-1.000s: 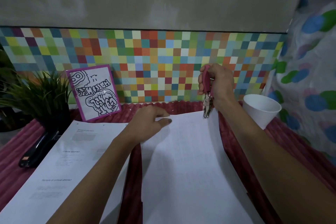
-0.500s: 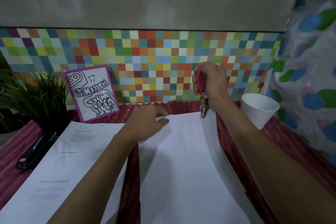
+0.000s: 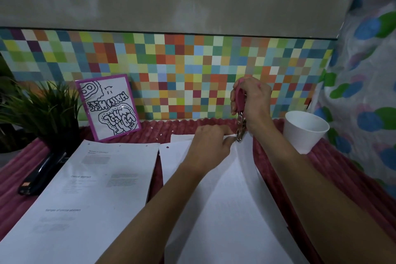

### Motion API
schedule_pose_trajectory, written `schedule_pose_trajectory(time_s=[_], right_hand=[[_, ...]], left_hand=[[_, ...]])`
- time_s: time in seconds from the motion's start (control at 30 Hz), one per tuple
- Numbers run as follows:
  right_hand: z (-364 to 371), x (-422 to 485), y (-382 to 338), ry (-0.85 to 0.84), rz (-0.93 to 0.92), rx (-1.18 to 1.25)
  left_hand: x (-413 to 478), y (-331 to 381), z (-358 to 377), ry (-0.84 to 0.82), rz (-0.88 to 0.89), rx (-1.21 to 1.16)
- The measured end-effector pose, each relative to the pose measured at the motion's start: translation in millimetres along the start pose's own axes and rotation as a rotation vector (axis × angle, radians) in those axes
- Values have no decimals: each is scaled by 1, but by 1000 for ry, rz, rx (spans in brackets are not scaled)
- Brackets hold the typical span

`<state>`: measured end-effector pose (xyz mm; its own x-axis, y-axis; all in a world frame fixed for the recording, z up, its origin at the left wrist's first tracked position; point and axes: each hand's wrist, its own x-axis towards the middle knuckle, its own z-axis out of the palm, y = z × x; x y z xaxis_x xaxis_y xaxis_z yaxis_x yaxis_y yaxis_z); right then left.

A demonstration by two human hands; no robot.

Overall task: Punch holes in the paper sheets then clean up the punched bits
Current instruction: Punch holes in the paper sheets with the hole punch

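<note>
Your right hand (image 3: pixel 255 100) is clenched round the pink-handled metal plier punch (image 3: pixel 240 103), its steel nose right at the far edge of the thin white paper sheet (image 3: pixel 225 199), and your left hand (image 3: pixel 209 146) pinches that edge just beside it. The sheet is light and floppy and it bows up, so grip close to the punch. Tiny white punched bits (image 3: pixel 160 134) dot the dark red ribbed cloth (image 3: pixel 182 125), far and just left of the sheet

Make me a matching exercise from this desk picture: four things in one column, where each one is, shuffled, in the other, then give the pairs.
1 hole punch
2 cup
3 stapler
4 framed drawing

A leaning on the tiled wall
B in the right hand
C far left, by the plant
D far right, on the red cover

Pairs: 1-B, 2-D, 3-C, 4-A
</note>
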<state>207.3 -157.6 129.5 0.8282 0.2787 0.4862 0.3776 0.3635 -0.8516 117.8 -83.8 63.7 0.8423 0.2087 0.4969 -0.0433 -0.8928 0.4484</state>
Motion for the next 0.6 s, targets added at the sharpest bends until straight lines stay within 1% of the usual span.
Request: schedule_pose_trajectory(time_s=[0.1,0.2,0.33,0.43,0.5,0.6], right_hand=[[1,-1,3,9,-31,-7],[2,-1,4,29,-44,-23],[3,-1,6,47,-28,-17],[2,0,10,70,9,31],[0,-1,13,49,29,47],[-5,1,14,-79,95,88]], left_hand=[[-2,-1,-1,-8,-39,-29],[-2,-1,0,3,-38,-16],[-2,-1,1,6,-21,2],[-3,-1,1,-9,7,28],[-5,0,1,-32,9,28],[-6,1,0,-61,-7,-2]])
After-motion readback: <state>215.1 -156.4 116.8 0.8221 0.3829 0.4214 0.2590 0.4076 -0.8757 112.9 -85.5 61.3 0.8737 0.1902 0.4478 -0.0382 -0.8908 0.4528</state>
